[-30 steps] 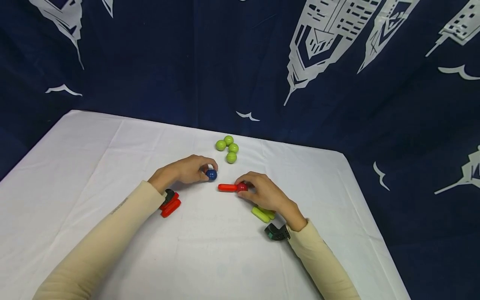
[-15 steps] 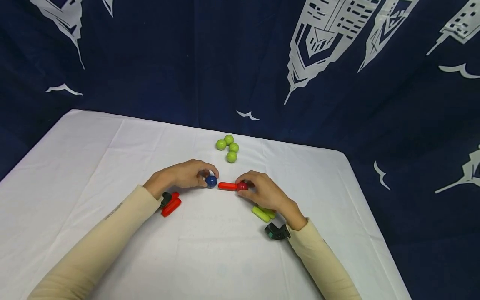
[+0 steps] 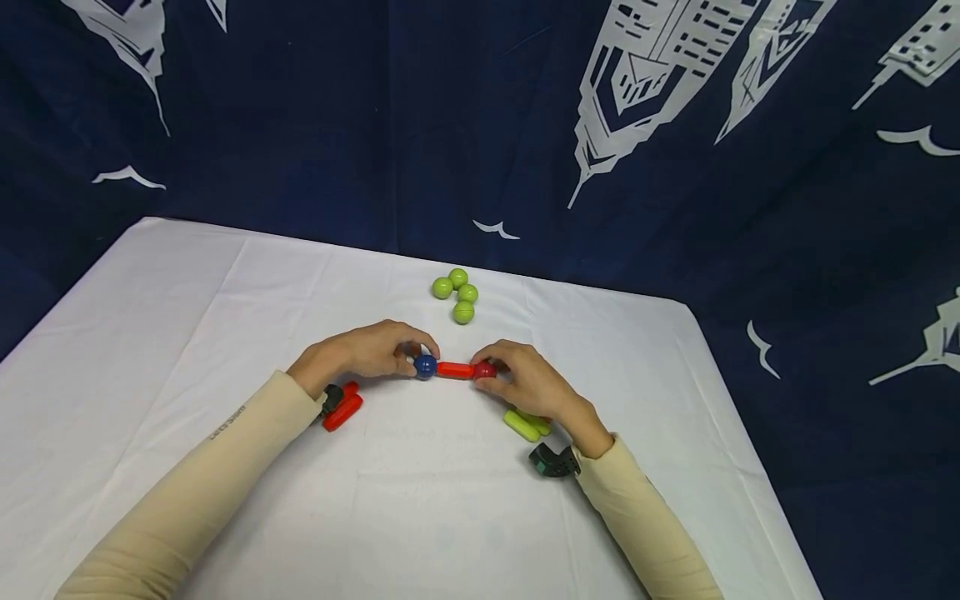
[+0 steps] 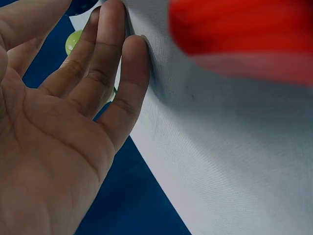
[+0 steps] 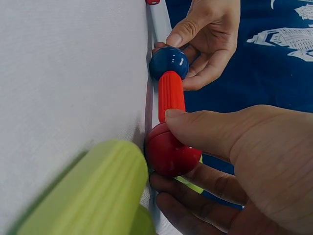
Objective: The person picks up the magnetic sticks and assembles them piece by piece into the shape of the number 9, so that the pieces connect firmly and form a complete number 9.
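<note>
The left hand grasps the blue ball between thumb and fingers, the ball sitting at the tips, well away from the palm. In the left wrist view the other fingers reach out fairly straight, with only part of the ball showing at the top edge.

The right hand grasps the red ball: its thumb lies over the place where the ball meets the red rod, and its fingers bear on the ball's opposite side. The rod runs between the two balls, touching both, its middle bare of fingers.

All this is low over the middle of the white surface. Four green balls lie beyond the hands, near one another. Light green rods lie beside the right wrist, partly hidden by the hand, and more red rods lie by the left wrist.
</note>
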The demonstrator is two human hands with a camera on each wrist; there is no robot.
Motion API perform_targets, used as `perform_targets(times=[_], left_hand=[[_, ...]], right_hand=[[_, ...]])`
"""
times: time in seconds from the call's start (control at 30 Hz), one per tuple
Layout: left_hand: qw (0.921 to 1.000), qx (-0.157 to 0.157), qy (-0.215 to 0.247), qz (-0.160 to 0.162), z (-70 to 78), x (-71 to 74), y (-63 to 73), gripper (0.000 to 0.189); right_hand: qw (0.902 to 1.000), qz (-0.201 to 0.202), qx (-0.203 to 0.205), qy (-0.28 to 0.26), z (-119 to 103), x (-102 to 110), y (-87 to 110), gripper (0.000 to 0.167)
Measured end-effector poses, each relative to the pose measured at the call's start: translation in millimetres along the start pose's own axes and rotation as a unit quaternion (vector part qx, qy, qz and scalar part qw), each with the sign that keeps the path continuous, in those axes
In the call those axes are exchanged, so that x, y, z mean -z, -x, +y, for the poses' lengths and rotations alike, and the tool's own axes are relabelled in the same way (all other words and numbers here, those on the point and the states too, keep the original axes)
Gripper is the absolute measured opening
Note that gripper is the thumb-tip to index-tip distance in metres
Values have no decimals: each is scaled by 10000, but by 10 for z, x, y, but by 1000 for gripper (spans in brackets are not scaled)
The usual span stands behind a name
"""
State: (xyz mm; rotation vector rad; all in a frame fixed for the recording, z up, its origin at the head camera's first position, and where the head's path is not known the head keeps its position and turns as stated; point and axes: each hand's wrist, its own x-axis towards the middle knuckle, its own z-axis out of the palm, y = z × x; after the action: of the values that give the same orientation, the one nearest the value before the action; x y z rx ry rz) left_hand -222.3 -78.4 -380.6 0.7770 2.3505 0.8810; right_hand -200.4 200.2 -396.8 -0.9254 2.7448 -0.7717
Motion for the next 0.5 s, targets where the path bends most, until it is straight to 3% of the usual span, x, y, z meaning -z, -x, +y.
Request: perform_targets(times=[0.27,0.5], left_hand=[[9999,65,-73,101,0,7,65,43],[9984,-10,-106,559,-90,25,292,38]], right_hand=[[10000,20,6,-11,-8,-3,-3,25],[10000,-28,-54,-34,-11,-7,4,25]])
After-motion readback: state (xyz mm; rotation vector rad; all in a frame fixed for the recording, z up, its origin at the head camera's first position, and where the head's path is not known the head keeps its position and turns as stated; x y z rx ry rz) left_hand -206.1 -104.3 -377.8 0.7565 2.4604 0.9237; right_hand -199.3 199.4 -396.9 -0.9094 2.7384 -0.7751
